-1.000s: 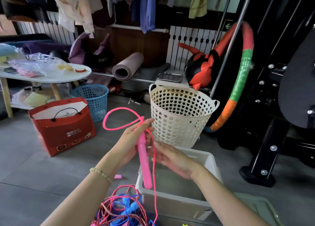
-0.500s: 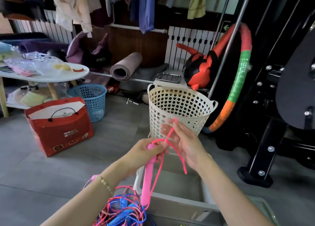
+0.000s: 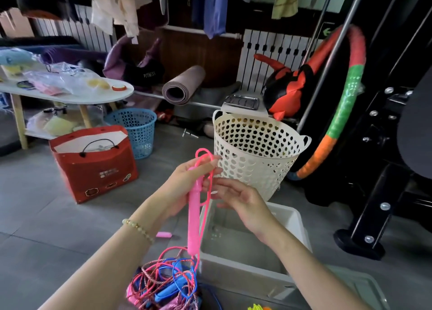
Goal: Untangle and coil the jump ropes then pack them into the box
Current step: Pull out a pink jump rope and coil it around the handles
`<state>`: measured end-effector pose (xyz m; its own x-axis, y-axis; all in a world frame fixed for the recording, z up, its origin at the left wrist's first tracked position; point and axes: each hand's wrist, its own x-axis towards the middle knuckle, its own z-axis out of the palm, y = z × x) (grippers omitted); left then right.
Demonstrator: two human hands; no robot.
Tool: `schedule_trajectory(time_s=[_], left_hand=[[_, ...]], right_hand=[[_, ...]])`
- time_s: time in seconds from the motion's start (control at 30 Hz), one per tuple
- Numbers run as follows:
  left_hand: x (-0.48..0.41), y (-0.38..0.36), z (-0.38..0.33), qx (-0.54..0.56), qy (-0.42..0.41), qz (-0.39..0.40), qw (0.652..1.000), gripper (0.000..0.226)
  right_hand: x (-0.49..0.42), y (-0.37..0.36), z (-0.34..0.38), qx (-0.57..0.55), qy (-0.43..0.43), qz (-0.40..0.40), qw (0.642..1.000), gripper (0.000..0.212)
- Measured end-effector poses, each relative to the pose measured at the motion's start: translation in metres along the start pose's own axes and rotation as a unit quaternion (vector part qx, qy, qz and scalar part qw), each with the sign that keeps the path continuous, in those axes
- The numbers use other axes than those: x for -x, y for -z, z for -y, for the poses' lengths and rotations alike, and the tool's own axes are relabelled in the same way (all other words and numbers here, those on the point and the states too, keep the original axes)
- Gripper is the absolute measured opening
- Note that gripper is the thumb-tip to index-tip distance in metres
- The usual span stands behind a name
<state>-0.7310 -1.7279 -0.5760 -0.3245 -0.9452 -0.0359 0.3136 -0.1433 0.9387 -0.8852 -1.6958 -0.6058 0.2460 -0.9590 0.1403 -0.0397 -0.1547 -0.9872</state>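
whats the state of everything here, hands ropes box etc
left hand, grips the pink handle near its top
right hand, fingers relaxed, beside the pink cord
pink handle, hanging tip down
pink cord, looped at the left hand
rope pile, tangled on the floor
box, open, no ropes visible inside
yoga mat, rolled up

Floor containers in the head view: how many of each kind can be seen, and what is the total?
Perforated baskets: 2 (blue basket, cream basket)
Red gift bag: 1
White plastic box: 1
Total: 4
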Motion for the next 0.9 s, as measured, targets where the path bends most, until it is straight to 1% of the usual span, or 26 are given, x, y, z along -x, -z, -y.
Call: schedule_trajectory(time_s=[0.07, 0.1, 0.17, 0.23, 0.27, 0.3, 0.33, 0.37, 0.4, 0.47, 0.53, 0.57, 0.6, 0.63, 0.7, 0.73, 0.77, 0.83, 0.9], left_hand=[[0.002, -0.001, 0.003, -0.004, 0.016, 0.01, 1.0, 0.035], [0.001, 0.001, 0.003, 0.002, 0.013, -0.002, 1.0, 0.034], [-0.001, 0.008, -0.001, 0.028, -0.008, -0.052, 0.998, 0.028], [-0.005, 0.02, -0.003, 0.058, -0.031, -0.11, 0.992, 0.025], [-0.008, 0.028, -0.002, 0.063, -0.04, -0.134, 0.988, 0.024], [-0.01, 0.033, 0.001, 0.055, -0.044, -0.148, 0.986, 0.022], [-0.012, 0.037, 0.005, 0.034, -0.038, -0.147, 0.988, 0.019], [-0.011, 0.038, 0.009, 0.005, -0.02, -0.126, 0.992, 0.015], [-0.011, 0.037, 0.016, -0.034, 0.009, -0.09, 0.995, 0.018], [-0.007, 0.03, 0.032, -0.121, 0.064, 0.003, 0.991, 0.025], [-0.002, 0.019, 0.049, -0.205, 0.083, 0.099, 0.97, 0.018], [0.0, 0.012, 0.054, -0.228, 0.081, 0.128, 0.962, 0.012], [0.001, 0.007, 0.055, -0.235, 0.072, 0.131, 0.96, 0.012], [0.0, 0.003, 0.052, -0.228, 0.058, 0.113, 0.965, 0.013], [-0.002, -0.002, 0.037, -0.175, 0.02, 0.049, 0.983, 0.014], [-0.001, -0.003, 0.029, -0.136, -0.002, 0.026, 0.99, 0.016], [-0.001, -0.005, 0.02, -0.096, -0.02, 0.016, 0.995, 0.018], [0.001, -0.009, 0.006, -0.038, -0.038, 0.027, 0.998, 0.021], [0.002, -0.011, -0.003, 0.003, -0.032, 0.03, 0.999, 0.022]], right_hand=[[0.001, -0.004, -0.009, 0.017, -0.04, 0.049, 0.998, 0.023], [0.002, -0.007, -0.015, 0.029, -0.069, 0.078, 0.994, 0.021], [0.003, -0.009, -0.023, 0.066, -0.124, 0.144, 0.98, 0.021], [0.003, -0.002, -0.026, 0.118, -0.147, 0.196, 0.962, 0.024], [0.002, 0.002, -0.026, 0.14, -0.147, 0.206, 0.957, 0.023], [0.001, 0.006, -0.023, 0.154, -0.141, 0.192, 0.959, 0.023], [-0.001, 0.01, -0.018, 0.153, -0.127, 0.151, 0.968, 0.021], [-0.003, 0.013, -0.011, 0.131, -0.105, 0.088, 0.982, 0.02], [-0.005, 0.015, -0.001, 0.09, -0.077, 0.018, 0.993, 0.019], [-0.009, 0.021, 0.017, 0.002, -0.022, -0.092, 0.996, 0.016], [-0.012, 0.029, 0.026, -0.057, 0.005, -0.153, 0.987, 0.014], [-0.013, 0.032, 0.028, -0.08, 0.008, -0.178, 0.981, 0.014], [-0.013, 0.034, 0.028, -0.098, 0.006, -0.195, 0.976, 0.015], [-0.012, 0.036, 0.026, -0.114, 0.0, -0.198, 0.974, 0.019], [-0.012, 0.035, 0.021, -0.155, -0.029, -0.158, 0.975, 0.036], [-0.011, 0.033, 0.018, -0.179, -0.049, -0.119, 0.975, 0.044], [-0.009, 0.03, 0.015, -0.198, -0.069, -0.072, 0.975, 0.047], [-0.005, 0.02, 0.011, -0.206, -0.097, 0.021, 0.973, 0.041], [-0.001, 0.01, 0.004, -0.153, -0.112, 0.072, 0.979, 0.036]])
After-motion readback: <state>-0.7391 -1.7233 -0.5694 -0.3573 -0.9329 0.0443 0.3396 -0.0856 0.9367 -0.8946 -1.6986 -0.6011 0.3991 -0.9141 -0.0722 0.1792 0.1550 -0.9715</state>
